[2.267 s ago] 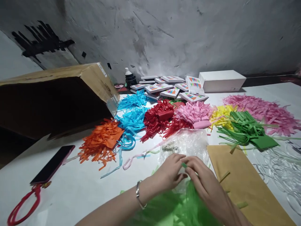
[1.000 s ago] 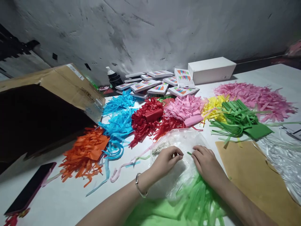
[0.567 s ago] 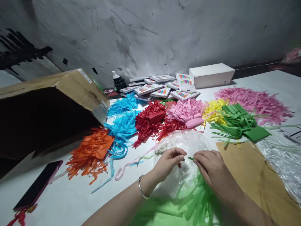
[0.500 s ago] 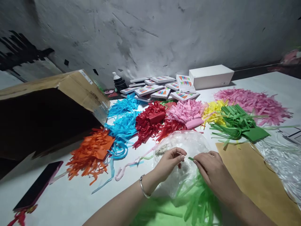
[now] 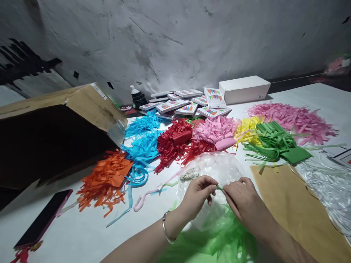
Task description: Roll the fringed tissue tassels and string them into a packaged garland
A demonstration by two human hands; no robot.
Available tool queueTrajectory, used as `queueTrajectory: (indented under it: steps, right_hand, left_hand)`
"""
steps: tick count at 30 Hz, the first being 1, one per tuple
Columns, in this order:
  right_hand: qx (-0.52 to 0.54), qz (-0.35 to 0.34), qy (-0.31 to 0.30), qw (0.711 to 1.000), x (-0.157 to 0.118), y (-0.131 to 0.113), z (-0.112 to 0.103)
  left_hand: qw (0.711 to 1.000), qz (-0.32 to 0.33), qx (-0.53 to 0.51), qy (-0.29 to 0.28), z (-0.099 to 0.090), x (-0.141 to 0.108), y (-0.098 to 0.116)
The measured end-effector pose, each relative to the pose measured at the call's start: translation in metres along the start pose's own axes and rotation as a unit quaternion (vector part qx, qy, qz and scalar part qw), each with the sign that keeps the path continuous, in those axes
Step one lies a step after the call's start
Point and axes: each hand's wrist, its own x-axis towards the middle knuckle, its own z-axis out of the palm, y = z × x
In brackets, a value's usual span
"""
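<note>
My left hand, with a silver bangle at the wrist, is closed, thumb and forefinger pinching the tip of a narrow green strip. The strip's other end sits in the pinch of my right hand. Below my hands, a light green fringed tissue bundle spreads toward the near edge, blurred in part. Whether it joins the strip is hidden behind my right hand. Under and beyond my hands lies a crumpled clear plastic bag, with a bundle of greyish string at its left side.
Fringed bundles in orange, blue, red, pink, yellow and green span the table. Behind them lie flat printed boxes and a white box. A cardboard carton and phone are left; brown paper is right.
My left hand has moved right and its fingers have closed on the green strip's free tip. My right hand keeps its pinch, shifted slightly left. The green fringe below has swung.
</note>
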Motion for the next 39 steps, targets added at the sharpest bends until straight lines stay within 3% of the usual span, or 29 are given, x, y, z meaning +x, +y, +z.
queueTrajectory:
  steps: [7,15,21,30,36,39]
  right_hand:
    - [0.033,-0.038,-0.038,0.998,-0.001,0.004,-0.015]
    - [0.063,-0.042,0.003,0.997,-0.013,-0.017,-0.014]
    - [0.093,-0.02,0.045,0.994,-0.024,-0.042,-0.016]
    - [0.131,-0.012,0.004,0.991,-0.043,-0.066,-0.016]
    - [0.07,-0.106,0.034,0.991,-0.048,-0.086,-0.01]
    - [0.073,-0.112,0.029,0.991,-0.05,-0.095,-0.01]
  left_hand:
    - [0.993,0.084,0.079,0.003,0.005,-0.012,0.005]
    - [0.955,0.196,0.222,-0.027,0.006,-0.037,0.013]
    - [0.959,0.188,0.212,-0.012,0.007,-0.057,0.011]
    - [0.985,0.109,0.136,0.019,0.007,-0.096,0.017]
    - [0.99,0.074,0.118,0.003,0.001,-0.121,0.018]
    - [0.976,0.128,0.178,0.012,-0.002,-0.137,0.016]
